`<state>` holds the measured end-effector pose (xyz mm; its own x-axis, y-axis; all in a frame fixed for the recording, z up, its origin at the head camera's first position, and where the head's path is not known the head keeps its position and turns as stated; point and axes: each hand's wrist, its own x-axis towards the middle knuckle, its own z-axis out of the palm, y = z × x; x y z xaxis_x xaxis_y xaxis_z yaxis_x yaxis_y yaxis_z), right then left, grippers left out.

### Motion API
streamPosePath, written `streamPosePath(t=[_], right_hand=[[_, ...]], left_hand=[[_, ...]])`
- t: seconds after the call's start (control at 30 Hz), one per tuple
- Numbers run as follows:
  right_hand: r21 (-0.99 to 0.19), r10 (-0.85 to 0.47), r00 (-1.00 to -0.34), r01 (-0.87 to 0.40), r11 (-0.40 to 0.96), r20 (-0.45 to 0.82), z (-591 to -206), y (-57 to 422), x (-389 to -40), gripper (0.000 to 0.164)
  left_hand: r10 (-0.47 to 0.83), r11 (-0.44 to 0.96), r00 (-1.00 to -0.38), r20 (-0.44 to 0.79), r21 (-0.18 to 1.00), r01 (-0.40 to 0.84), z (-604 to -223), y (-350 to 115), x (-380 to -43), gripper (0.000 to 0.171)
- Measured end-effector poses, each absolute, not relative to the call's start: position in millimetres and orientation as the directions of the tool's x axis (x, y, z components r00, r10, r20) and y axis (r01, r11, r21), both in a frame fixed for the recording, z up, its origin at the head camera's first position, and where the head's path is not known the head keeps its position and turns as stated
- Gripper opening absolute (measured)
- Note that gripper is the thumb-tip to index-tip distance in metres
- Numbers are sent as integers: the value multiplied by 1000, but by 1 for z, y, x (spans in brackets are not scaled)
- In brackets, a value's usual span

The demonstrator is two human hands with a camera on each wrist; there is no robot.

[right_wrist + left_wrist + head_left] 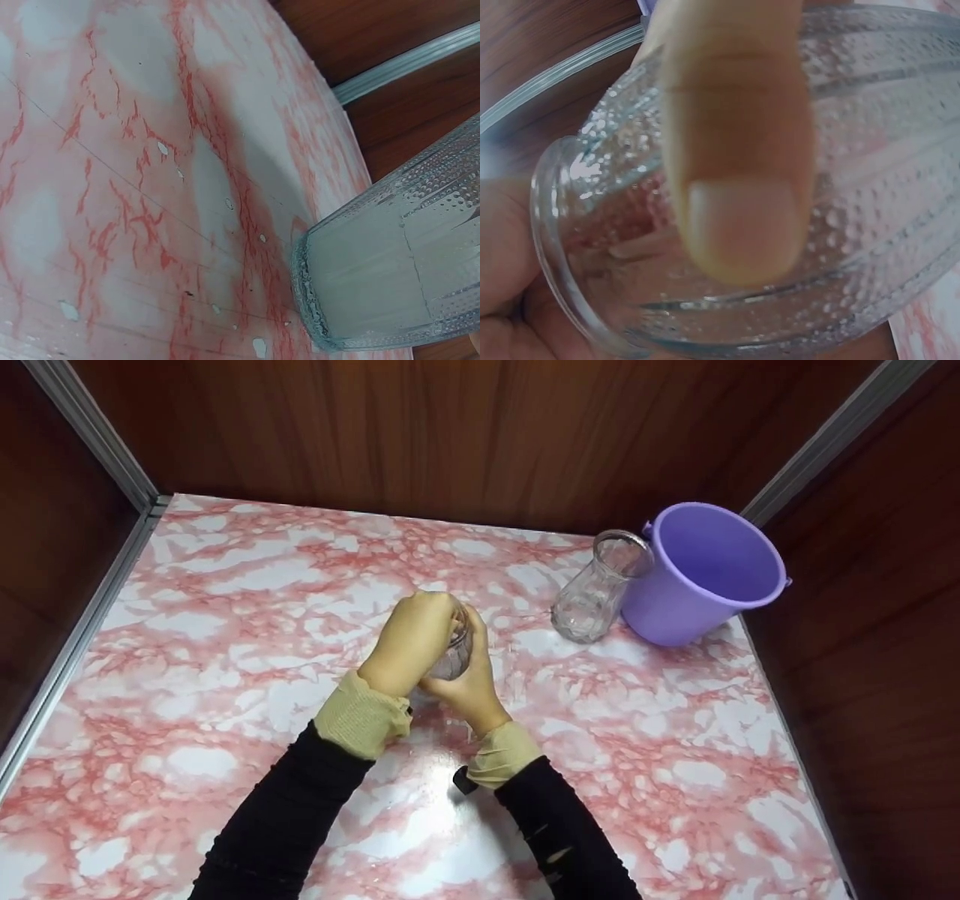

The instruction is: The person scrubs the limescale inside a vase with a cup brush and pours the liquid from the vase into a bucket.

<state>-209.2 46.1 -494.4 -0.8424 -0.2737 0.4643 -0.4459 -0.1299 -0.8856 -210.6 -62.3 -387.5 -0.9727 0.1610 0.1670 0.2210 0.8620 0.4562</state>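
Now, on marbled surface (195, 761), note purple bucket (667, 607) at far right, glass vase (589, 604) just beside. Well left, find glass jar (451, 664), gripped round the body by right hand (478, 679). Judge key relation as mouth to left hand (412, 641), nearest to it, bent over rim; can't make out its grip. Read long axis as steep, mouth up toward left hand, base down; exact tilt uncertain.

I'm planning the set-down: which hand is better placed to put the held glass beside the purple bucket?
Probably the right hand: it grips the held glass by its body and is nearer the purple bucket, while the left hand is at the rim.
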Motion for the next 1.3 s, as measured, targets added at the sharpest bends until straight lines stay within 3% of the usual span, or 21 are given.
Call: streamPosePath(t=[0.47, 1.0, 1.3], right_hand=[[-865, -293, -816, -490, -106, 498, -495, 48, -210, 100], [-866, -272, -824, -492, -95, 498, -509, 47, -218, 105], [-884, -279, -841, -459, -84, 464, -493, 46, -209, 102]], left_hand=[[165, 855, -928, 334, 420, 303, -397, -60, -202, 11], [256, 889, -929, 269, 313, 335, -392, -65, -205, 9], [284, 892, -933, 221, 297, 341, -390, -67, -209, 7]])
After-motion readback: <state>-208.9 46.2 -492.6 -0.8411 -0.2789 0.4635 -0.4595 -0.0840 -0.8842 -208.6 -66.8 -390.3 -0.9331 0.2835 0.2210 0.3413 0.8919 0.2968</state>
